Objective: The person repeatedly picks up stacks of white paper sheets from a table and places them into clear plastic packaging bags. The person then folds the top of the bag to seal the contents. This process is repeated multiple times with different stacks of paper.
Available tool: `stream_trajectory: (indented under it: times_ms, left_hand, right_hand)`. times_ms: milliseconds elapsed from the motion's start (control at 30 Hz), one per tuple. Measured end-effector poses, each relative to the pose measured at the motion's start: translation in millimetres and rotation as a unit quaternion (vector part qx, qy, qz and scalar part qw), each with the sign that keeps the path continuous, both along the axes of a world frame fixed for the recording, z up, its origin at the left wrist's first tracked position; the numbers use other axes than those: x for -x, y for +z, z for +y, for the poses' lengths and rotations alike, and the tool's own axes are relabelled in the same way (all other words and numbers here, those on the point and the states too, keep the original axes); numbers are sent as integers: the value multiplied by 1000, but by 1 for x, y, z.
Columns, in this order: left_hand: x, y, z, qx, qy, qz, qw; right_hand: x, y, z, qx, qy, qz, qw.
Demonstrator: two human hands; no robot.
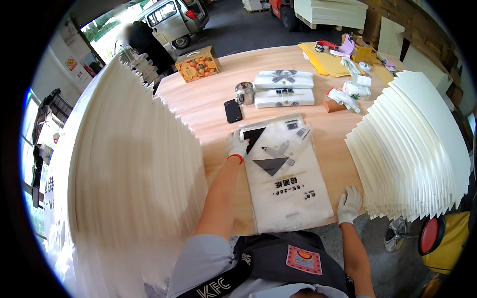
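Observation:
Flat on the table in front of me lies a pile of clear plastic packaging bags (293,198), printed with dark triangles and pencils. My left hand (237,144), in a white glove with a red band at the wrist, rests at the pile's upper left edge, its fingers laid out and touching the plastic. Gloved in white too, my right hand (350,204) lies with fingers spread at the table's near edge, between the bags and a tall fanned stack of white paper (407,149). Another, taller stack of white paper (134,164) rises left of my left arm.
Beyond the bags are a black phone (232,111), a metal pot (244,93) and wrapped white packs (284,97). A fruit-printed box (198,64) stands at the far left; red-handled scissors (325,45) lie on yellow envelopes (323,62). Someone in dark clothing (149,47) is near a van (171,22).

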State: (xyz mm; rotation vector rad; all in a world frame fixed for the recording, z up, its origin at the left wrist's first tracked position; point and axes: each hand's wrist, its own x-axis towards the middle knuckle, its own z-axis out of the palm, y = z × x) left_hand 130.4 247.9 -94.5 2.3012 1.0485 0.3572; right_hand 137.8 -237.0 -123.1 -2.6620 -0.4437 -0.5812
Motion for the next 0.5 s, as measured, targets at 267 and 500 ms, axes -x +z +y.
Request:
stream_trajectory:
  times_ms: [267,500]
  left_hand:
    - [10,-35,-12,-231,-7,11,973]
    - [24,-21,-23,-156,-184,-166,956]
  right_hand:
    - [-1,6,3,12,13,12,1000]
    - [0,2,-1,30,3,31,999]
